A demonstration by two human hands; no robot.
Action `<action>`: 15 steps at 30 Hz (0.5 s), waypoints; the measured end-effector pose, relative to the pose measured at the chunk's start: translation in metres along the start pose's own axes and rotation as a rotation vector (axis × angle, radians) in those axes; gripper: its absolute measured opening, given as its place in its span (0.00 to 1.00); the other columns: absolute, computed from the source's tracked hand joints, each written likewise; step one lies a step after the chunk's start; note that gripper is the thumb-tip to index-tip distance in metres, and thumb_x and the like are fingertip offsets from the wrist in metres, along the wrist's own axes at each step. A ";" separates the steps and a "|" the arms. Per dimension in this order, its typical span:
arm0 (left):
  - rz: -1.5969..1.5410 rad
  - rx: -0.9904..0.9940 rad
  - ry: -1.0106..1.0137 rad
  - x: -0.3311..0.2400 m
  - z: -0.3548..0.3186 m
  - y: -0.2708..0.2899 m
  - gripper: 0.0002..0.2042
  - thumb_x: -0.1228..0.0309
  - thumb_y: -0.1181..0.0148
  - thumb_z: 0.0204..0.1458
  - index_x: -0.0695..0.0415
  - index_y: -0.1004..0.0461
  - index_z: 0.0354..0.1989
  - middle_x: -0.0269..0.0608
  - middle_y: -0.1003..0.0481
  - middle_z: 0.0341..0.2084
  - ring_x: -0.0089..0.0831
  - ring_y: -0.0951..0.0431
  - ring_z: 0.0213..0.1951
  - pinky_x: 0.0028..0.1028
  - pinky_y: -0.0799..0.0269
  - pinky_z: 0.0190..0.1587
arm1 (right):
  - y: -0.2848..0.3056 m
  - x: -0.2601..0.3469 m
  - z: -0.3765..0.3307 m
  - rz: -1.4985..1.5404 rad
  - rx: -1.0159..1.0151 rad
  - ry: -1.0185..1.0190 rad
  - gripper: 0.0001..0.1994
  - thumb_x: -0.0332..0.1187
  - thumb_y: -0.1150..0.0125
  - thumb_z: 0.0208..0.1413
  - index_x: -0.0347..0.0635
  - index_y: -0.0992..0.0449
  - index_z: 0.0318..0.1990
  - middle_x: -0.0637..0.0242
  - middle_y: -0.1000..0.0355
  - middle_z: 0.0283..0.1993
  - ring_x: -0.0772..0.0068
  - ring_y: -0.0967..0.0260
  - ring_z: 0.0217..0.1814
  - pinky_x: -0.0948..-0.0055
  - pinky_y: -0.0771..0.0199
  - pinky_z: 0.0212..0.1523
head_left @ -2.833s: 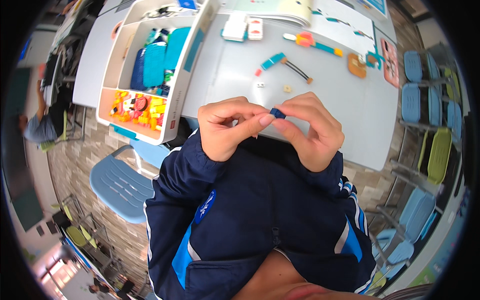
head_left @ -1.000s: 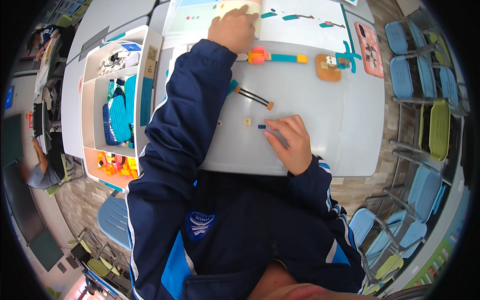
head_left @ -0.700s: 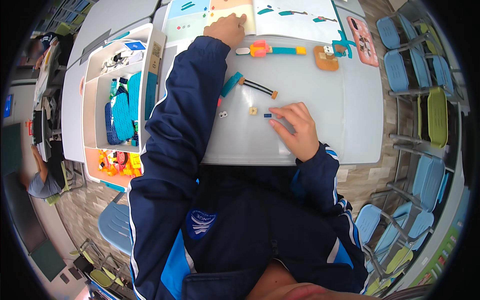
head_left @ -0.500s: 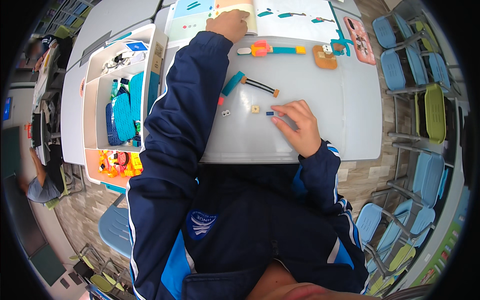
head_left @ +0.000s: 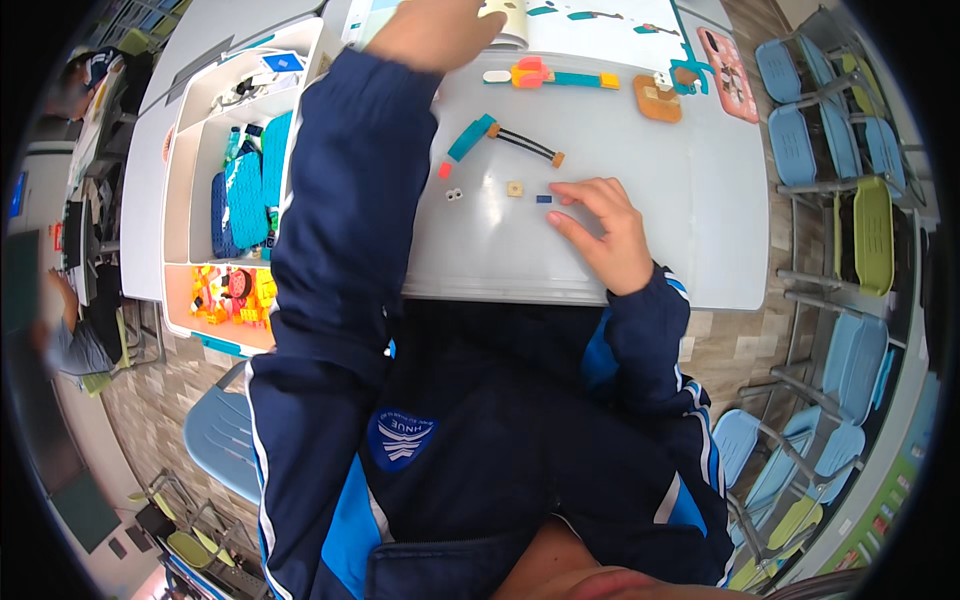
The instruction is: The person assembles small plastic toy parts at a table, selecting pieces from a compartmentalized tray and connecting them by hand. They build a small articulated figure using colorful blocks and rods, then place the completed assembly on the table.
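My left hand (head_left: pixel 432 30) reaches far across the grey table (head_left: pixel 640 260) and lies blurred on an open booklet (head_left: pixel 610 14); a curled page edge (head_left: pixel 506 12) sits by its fingers. My right hand (head_left: pixel 603 232) rests on the table with fingers apart, fingertips next to a small blue piece (head_left: pixel 543 199). Left of that lie a tan square piece (head_left: pixel 514 188), a small white piece (head_left: pixel 454 194) and a tiny red piece (head_left: pixel 443 170). Just beyond them lies a teal beam with black rods (head_left: pixel 498 139).
A white, orange and teal assembly (head_left: pixel 548 76), a brown block (head_left: pixel 657 99) and a pink flat case (head_left: pixel 728 70) lie at the back. A white sorting tray (head_left: pixel 180 190) holds teal plates and yellow parts. Blue chairs (head_left: pixel 850 360) stand right. Another person (head_left: pixel 70 335) sits far left.
Both hands held the small blue piece together 2.8 s ago. Since then the left arm stretched out to the booklet, and the right hand settled on the table beside the piece.
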State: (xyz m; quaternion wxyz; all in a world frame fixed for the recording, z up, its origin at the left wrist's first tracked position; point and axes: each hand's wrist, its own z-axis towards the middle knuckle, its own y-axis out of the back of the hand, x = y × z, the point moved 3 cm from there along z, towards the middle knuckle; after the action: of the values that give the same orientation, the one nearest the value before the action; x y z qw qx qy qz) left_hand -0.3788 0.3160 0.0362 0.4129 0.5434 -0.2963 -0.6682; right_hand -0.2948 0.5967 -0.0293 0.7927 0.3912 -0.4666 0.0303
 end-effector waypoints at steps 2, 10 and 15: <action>0.108 -0.249 -0.186 -0.059 -0.072 0.050 0.18 0.69 0.40 0.58 0.53 0.23 0.57 0.53 0.20 0.48 0.49 0.18 0.49 0.37 0.25 0.52 | 0.010 0.012 0.003 0.000 -0.013 0.002 0.18 0.30 0.29 0.52 0.42 0.20 0.51 0.61 0.24 0.44 0.57 0.31 0.50 0.65 0.29 0.53; 0.329 -0.196 0.007 -0.052 -0.156 0.002 0.12 0.70 0.30 0.49 0.62 0.19 0.40 0.46 0.21 0.32 0.43 0.23 0.41 0.39 0.33 0.47 | -0.005 0.034 0.035 -0.310 0.116 0.357 0.20 0.38 0.30 0.54 0.45 0.21 0.54 0.57 0.32 0.63 0.54 0.40 0.67 0.56 0.39 0.63; 0.269 -0.174 0.068 -0.033 -0.154 -0.028 0.13 0.69 0.30 0.48 0.64 0.17 0.39 0.49 0.19 0.33 0.47 0.22 0.40 0.40 0.29 0.44 | -0.024 0.008 0.044 -0.406 0.169 0.300 0.22 0.47 0.33 0.56 0.44 0.21 0.54 0.59 0.32 0.64 0.57 0.41 0.70 0.52 0.47 0.68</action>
State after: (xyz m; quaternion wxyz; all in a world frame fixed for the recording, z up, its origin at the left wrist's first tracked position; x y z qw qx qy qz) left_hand -0.2330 0.3662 -0.0078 0.5537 0.4836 -0.2932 -0.6111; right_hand -0.3114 0.5490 -0.0263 0.8072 0.5329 -0.2517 -0.0330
